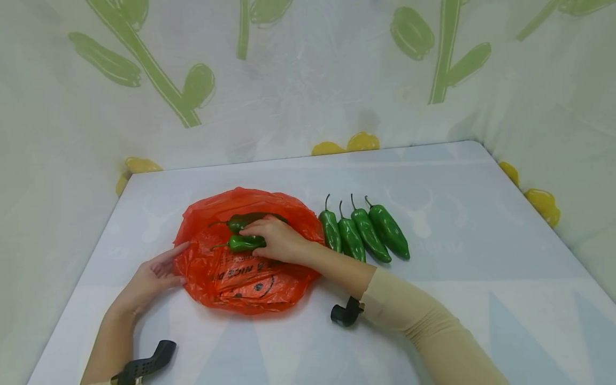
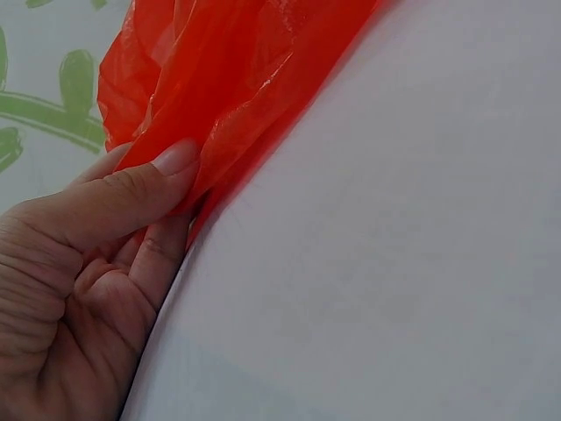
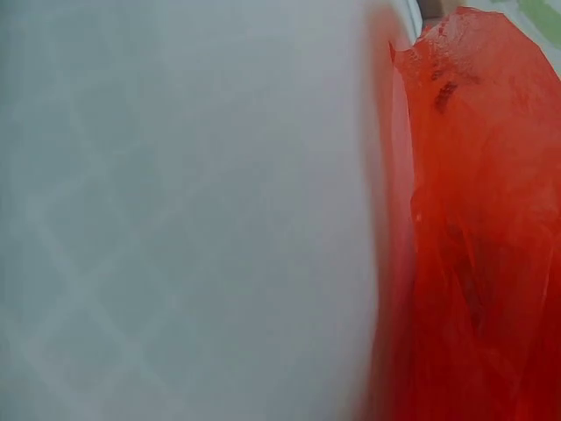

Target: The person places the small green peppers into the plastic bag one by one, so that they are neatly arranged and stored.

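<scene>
A red plastic bag [image 1: 207, 289] lies spread on the table, with printed letters and a smiley face showing. My left hand [image 1: 154, 278] pinches the bag's left edge; in the left wrist view, the thumb [image 2: 175, 162] presses the red film against the fingers. Over the bag, my right hand [image 1: 279, 239] grips a green pepper [image 1: 240, 243] by its wide end, stem pointing left. Just behind it, another green pepper [image 1: 236, 222] lies on the bag, partly covered by that hand. The right wrist view shows only the bag [image 3: 491, 175] and the table, not the fingers.
Several green peppers [image 1: 368, 235] lie side by side right of the bag, stems pointing away, close to my right forearm. The white table [image 1: 481, 224] ends at a curtain [image 1: 308, 96] printed with green leaves, behind and at the sides.
</scene>
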Demonstrator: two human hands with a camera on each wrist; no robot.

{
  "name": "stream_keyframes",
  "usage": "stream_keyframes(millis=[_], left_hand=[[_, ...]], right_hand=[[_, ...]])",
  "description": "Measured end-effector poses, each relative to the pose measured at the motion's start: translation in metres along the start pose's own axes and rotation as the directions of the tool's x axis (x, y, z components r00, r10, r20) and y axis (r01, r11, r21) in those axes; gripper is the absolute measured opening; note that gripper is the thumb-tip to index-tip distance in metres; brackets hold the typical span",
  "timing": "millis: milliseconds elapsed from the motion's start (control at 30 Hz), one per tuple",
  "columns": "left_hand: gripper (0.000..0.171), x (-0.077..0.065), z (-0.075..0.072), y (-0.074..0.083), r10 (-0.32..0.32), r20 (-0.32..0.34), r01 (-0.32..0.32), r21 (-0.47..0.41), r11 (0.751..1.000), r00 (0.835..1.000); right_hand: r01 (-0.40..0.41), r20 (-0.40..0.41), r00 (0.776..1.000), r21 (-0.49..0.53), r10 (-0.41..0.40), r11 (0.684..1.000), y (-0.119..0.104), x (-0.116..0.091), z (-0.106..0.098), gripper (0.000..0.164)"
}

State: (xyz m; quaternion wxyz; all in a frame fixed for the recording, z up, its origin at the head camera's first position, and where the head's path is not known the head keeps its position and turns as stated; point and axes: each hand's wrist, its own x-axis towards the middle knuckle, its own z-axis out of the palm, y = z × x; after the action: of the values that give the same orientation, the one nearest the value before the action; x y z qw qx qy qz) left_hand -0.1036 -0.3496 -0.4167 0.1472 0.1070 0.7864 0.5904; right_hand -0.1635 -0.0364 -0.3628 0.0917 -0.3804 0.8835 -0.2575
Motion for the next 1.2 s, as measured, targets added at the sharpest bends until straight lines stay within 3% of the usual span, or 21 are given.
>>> stream_keyframes(millis=[400, 700, 967, 1200], left_hand=[[0.067, -0.001, 0.001, -0.001, -0.068, -0.026, 0.070, 0.086, 0.994, 0.997], [0.066, -0.002, 0.001, -0.001, -0.016, -0.012, 0.016, 0.034, 0.999, 1.000], [0.067, -0.002, 0.002, 0.001, -0.052, -0.028, 0.054, 0.055, 0.997, 0.998], [0.065, -0.002, 0.000, 0.001, -0.018, -0.017, 0.018, 0.043, 0.999, 1.000]], right_hand=[[0.010, -0.045, 0.999, 0.118, -0.005, 0.993, 0.004, -0.018, -0.013, 0.055], [0.081, -0.092, 0.993, 0.145, -0.068, 0.986, 0.008, -0.035, -0.033, 0.058], [0.104, -0.125, 0.988, 0.144, -0.087, 0.984, 0.012, -0.050, -0.042, 0.059], [0.161, -0.145, 0.979, 0.113, -0.144, 0.981, 0.014, -0.067, -0.053, 0.063]])
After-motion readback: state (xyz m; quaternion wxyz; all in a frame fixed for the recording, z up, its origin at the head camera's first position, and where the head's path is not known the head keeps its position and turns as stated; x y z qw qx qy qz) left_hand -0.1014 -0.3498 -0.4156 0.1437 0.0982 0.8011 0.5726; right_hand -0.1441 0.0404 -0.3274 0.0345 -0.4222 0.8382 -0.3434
